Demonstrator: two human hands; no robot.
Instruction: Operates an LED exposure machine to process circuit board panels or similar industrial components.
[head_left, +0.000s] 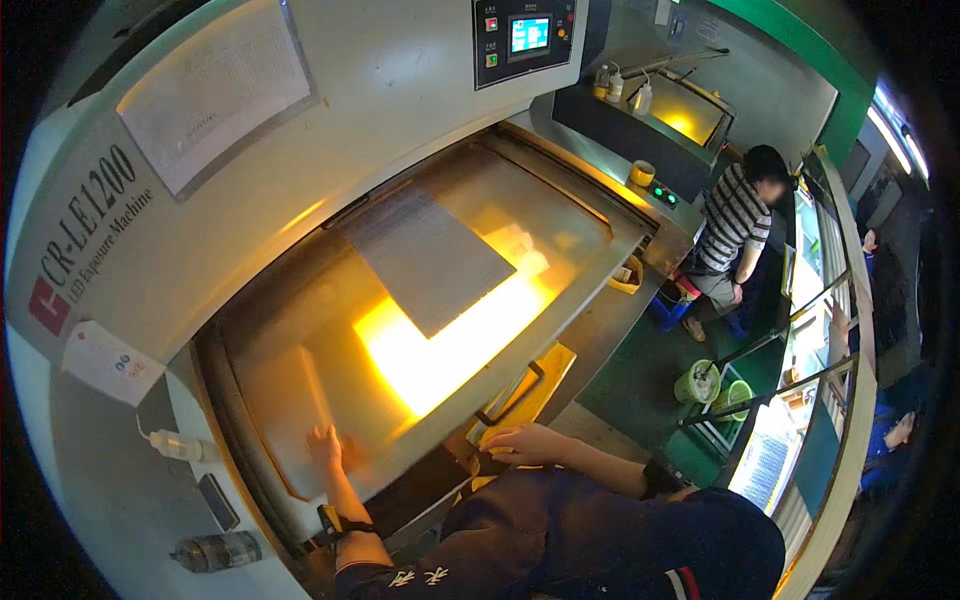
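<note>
Cannot settle how the hands meet the machine, nor read the small details.
Cannot tell touch from hover for the left hand [327,450] over the bed [270,370], nor confirm a grip of the right hand [525,443] near the black handle [536,377]. Cannot read the little screen [530,35] or the printed sheet [215,90]. Can find only blur at the face of the seated co-worker [735,215], and only parts of the people [888,434] in the dark right rim.
</note>
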